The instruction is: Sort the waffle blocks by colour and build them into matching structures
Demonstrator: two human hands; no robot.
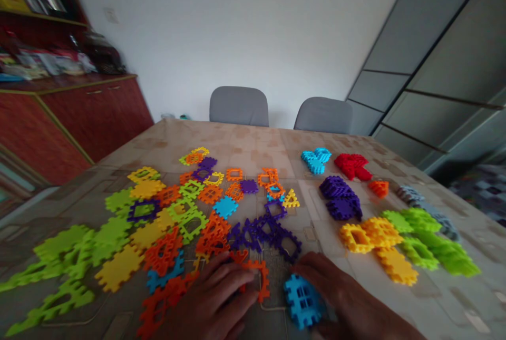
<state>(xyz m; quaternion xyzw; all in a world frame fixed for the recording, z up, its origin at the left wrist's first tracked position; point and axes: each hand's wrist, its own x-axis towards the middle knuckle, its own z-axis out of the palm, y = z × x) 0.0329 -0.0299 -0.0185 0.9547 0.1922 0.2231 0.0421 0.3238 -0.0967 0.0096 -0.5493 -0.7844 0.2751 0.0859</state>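
Note:
My right hand (332, 287) curls round the far and right side of a stack of blue interlocking building pieces (303, 302), with a window-grid piece on top. The stack is at the table's near edge. To its left, my left hand (221, 298) reaches over orange interlocking pieces, its bent fingers slightly apart. An orange frame piece (259, 279) shows beside its fingertips; whether they touch it I cannot tell. More orange pieces (156, 306) lie left of that hand. Dark purple pieces (269, 229) are spread just beyond both hands.
Loose green (113, 237), yellow (120, 268) and orange pieces cover the table's left side. On the right stand colour-sorted piles: light blue (316, 159), red (353, 166), purple (340, 197), yellow (397, 265), green (446, 253) and grey (411, 195). Two grey chairs (239, 106) stand beyond the table.

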